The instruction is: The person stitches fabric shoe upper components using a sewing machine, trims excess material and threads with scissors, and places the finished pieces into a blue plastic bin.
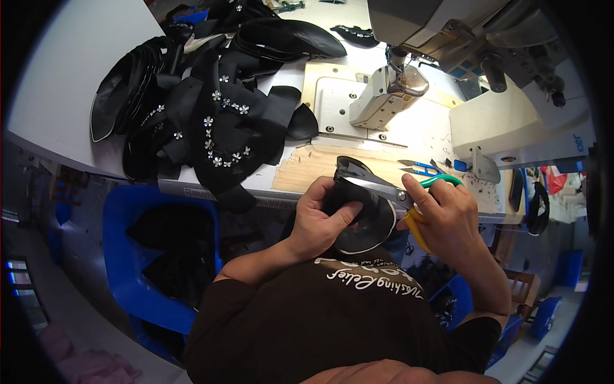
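Pinched in my left hand [323,221] is a black shoe upper [369,225] with a pale edge line, held over my lap at the table's front edge. My right hand [446,217] grips a pair of scissors [377,188] with one green and one yellow handle loop. Their blades point left and lie against the top of the black piece, close to my left fingers. Whether the blades are closed on the material I cannot tell. Just beyond the scissors, small blue thread snips [422,168] rest on the table.
A sewing machine [390,96] stands at the back right of the table. Black shoe uppers with jewelled flowers [224,128] are heaped at the left. A blue chair [121,249] holding black pieces stands at the lower left. Dark scraps [476,192] lie around the snips.
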### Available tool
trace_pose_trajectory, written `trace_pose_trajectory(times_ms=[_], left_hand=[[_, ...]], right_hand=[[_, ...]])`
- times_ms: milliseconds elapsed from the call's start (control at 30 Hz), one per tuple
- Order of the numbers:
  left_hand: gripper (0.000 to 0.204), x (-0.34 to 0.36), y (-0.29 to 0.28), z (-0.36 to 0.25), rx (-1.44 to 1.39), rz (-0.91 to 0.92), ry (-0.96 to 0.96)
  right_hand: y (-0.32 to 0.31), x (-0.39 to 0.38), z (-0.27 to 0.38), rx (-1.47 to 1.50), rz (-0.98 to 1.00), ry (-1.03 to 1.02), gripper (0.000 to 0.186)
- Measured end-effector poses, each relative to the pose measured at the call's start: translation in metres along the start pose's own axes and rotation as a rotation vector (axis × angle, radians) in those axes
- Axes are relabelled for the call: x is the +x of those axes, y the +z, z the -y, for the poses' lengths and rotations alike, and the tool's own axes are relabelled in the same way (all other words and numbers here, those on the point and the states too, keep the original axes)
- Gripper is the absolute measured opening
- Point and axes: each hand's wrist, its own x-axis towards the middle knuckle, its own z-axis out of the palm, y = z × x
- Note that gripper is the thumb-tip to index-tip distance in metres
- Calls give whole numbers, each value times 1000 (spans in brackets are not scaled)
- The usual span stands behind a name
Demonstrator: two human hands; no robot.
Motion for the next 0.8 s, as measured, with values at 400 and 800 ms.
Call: trace_pose_trajectory(times_ms=[400,800], left_hand=[[15,43,-29,-25,-87,258,-258],[18,95,-74,-67,440,-288,443]], right_hand=[[36,23,-13,570,-119,279,61],[86,89,30,1625,-232,174,46]])
